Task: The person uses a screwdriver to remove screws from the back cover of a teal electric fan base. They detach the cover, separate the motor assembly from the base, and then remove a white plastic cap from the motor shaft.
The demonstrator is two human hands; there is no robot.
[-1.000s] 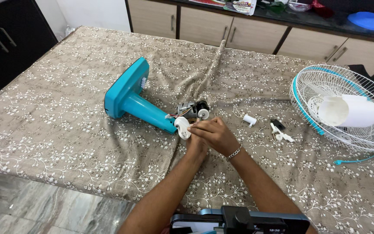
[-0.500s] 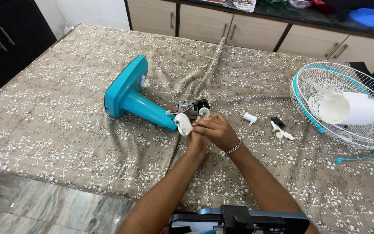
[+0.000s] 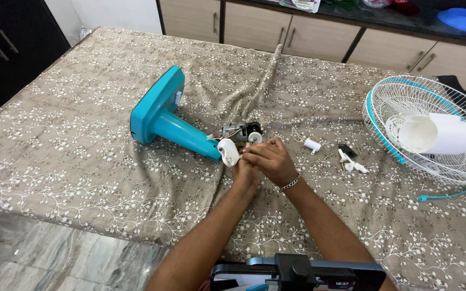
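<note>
Table fan in pieces, both hands on the small white part at its neck

The white plastic piece (image 3: 228, 152) sits at the top of the teal fan stand (image 3: 175, 126), beside the bare motor (image 3: 242, 132); the right hand (image 3: 268, 160) pinches it in narrowed fingers, the left hand (image 3: 244, 175) braces beneath, grip hidden. The wire guard (image 3: 432, 129), white motor cover (image 3: 442, 134) and small loose parts (image 3: 349, 159) lie apart, unfitted. The desk (image 3: 82, 161) offers open cloth leftward; its near edge is close.

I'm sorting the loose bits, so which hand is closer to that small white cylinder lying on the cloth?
Right. The right hand lies just left of the small white cylinder, apart from it. The left hand sits farther left, partly under the right hand.
</note>
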